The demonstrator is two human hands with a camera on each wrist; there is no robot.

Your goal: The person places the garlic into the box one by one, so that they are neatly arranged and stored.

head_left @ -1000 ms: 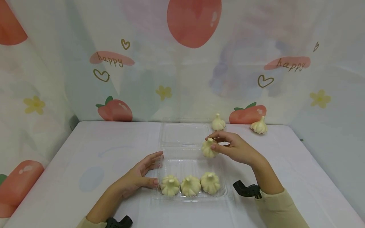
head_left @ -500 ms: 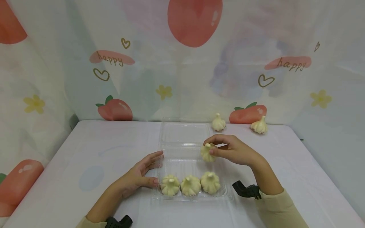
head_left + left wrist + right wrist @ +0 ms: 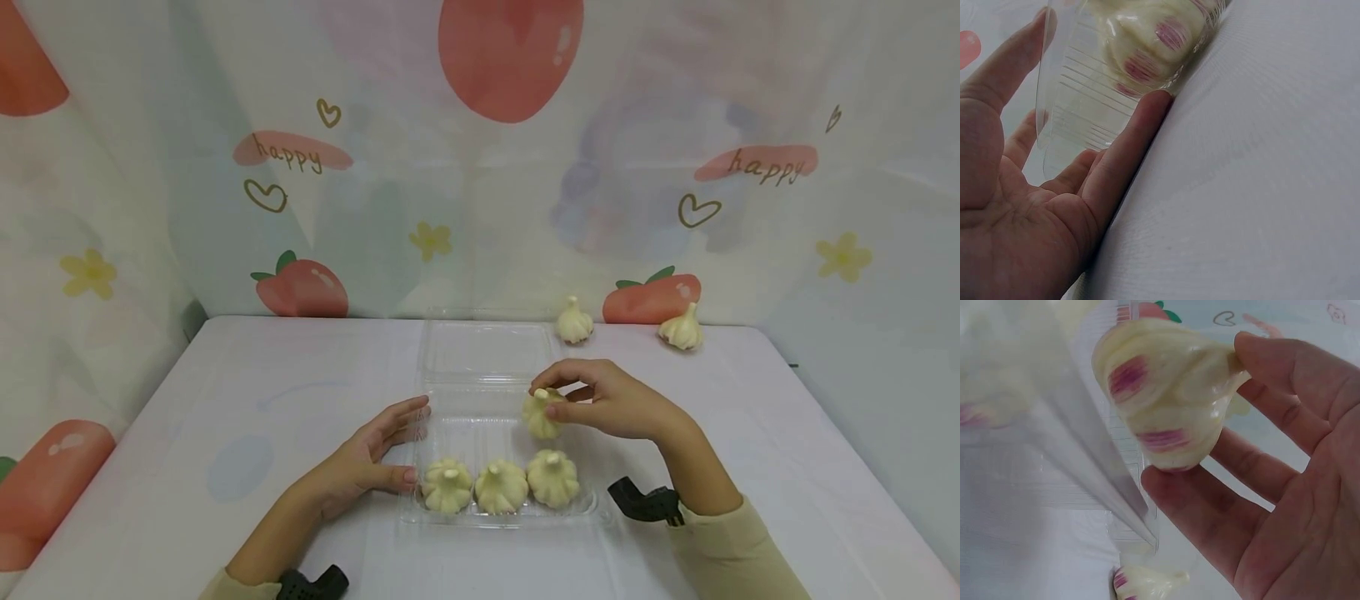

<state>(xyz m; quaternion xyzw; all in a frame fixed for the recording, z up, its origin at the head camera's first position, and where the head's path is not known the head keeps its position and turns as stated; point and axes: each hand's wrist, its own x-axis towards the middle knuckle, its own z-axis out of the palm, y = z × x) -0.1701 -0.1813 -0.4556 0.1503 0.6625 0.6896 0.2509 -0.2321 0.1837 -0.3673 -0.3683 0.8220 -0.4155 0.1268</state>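
Observation:
My right hand (image 3: 611,404) pinches a garlic bulb (image 3: 542,414) between thumb and fingers, over the back right part of a clear plastic clamshell box (image 3: 502,523). In the right wrist view that garlic bulb (image 3: 1166,394) shows purple streaks on its pale skin. Three more bulbs line the box's front row: a left one (image 3: 447,486), a middle one (image 3: 502,487) and a right one (image 3: 553,480). My left hand (image 3: 360,462) rests against the box's left side with its fingers spread and fairly straight. In the left wrist view, fingertips (image 3: 1154,103) lie right at the clear wall.
The box's lid (image 3: 487,350) lies folded back toward the rear edge of the white-covered table (image 3: 300,367). Two loose garlic bulbs stand at the back, one near the lid (image 3: 574,322) and one farther right (image 3: 681,328). A printed curtain (image 3: 480,183) hangs behind the table.
My right hand has lowered the garlic bulb toward me and slightly left, over the box's back row. The left hand and the other bulbs stay in place.

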